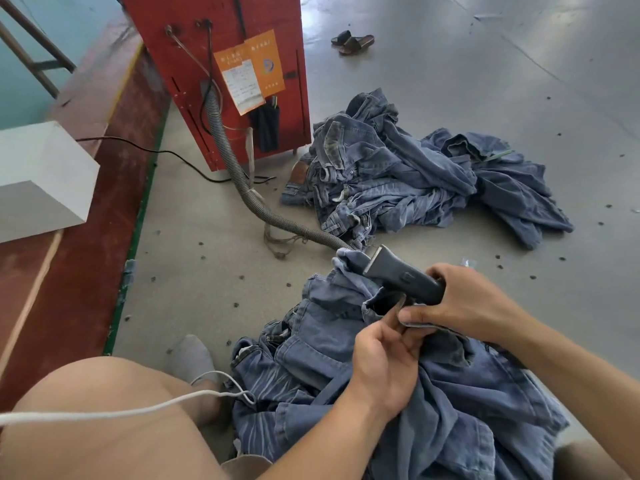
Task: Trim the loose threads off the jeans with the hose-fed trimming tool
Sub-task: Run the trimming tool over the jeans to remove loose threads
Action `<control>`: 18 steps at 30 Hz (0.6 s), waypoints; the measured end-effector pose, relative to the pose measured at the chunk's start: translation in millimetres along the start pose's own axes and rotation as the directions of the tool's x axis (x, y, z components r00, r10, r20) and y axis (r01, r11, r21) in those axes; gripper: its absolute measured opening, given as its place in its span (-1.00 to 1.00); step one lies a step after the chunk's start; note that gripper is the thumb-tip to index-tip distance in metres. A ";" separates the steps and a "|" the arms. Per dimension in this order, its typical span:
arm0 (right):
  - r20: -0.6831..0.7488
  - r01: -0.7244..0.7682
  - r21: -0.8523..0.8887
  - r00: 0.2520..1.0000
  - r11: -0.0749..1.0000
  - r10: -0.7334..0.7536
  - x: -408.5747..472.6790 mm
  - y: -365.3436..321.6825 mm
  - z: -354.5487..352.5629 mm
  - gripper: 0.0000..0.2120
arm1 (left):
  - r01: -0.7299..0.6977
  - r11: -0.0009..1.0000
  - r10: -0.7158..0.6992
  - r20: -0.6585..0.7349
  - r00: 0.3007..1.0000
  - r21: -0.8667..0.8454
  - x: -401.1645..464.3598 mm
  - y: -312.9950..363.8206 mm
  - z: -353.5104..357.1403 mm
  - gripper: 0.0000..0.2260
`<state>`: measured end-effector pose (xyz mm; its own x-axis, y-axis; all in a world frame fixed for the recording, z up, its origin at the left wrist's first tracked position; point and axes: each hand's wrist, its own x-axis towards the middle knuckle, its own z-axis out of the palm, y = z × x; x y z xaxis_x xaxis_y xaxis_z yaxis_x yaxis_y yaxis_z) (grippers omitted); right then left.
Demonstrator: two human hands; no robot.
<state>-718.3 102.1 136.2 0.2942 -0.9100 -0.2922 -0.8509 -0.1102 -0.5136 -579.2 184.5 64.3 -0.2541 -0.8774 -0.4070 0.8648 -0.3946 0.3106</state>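
A pair of blue jeans [398, 393] lies bunched across my lap and the floor in front of me. My right hand [464, 299] grips the dark grey trimming tool [401, 277], whose flat cutting head points up and left over a raised fold of denim. My left hand [384, 362] pinches a fold of the jeans just below the tool. A ribbed grey hose [239, 174] runs from the red machine [221, 64] across the floor toward the tool; its last stretch is hidden behind the denim.
A heap of other blue jeans [408, 174] lies on the grey floor beyond the tool. My bare left knee [104, 420] and socked foot [194, 355] are at lower left with a white cord [121, 412] over them. A white block [38, 178] stands at left, sandals [353, 41] far back.
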 end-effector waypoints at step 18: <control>-0.026 -0.064 0.207 0.997 0.976 0.071 -1.2 11.4 -10.1 -0.71 | 0.127 0.759 0.395 -0.607 0.690 0.638 38.5 47.0 -45.8 -0.41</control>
<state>-732.7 97.9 138.9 0.2215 -0.9258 -0.3064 -0.7595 0.0333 -0.6497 -528.5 144.6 23.9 0.4290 -0.5953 -0.6794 0.3476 -0.5854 0.7325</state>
